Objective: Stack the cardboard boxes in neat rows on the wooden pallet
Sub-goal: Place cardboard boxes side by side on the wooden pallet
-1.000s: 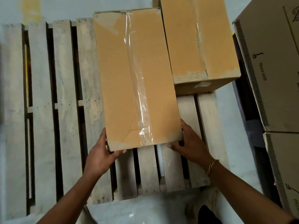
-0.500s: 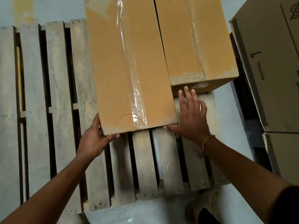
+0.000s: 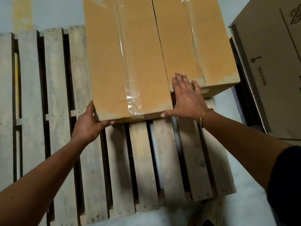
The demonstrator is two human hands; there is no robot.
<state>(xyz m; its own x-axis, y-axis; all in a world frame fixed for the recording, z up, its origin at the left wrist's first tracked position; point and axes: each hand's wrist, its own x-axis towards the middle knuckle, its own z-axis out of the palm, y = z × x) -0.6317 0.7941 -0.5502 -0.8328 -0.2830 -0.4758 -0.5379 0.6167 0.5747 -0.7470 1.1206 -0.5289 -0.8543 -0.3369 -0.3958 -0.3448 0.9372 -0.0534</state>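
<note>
Over the wooden pallet's (image 3: 140,160) near slats, the left hand (image 3: 91,126) curls round the taped cardboard box's (image 3: 128,62) near-left corner. The right hand (image 3: 187,98), spread flat, bridges its near-right corner and the neighbouring box (image 3: 175,46). Push evenly until both near ends sit flush. Half a second ago the box sat nearer, and the right hand lay short of the neighbour.

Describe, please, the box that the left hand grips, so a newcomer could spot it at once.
On the wooden pallet two tan boxes lie side by side. It is the left box, its near corner in the left hand. Unlike the right box, it juts nearer the person.
</note>
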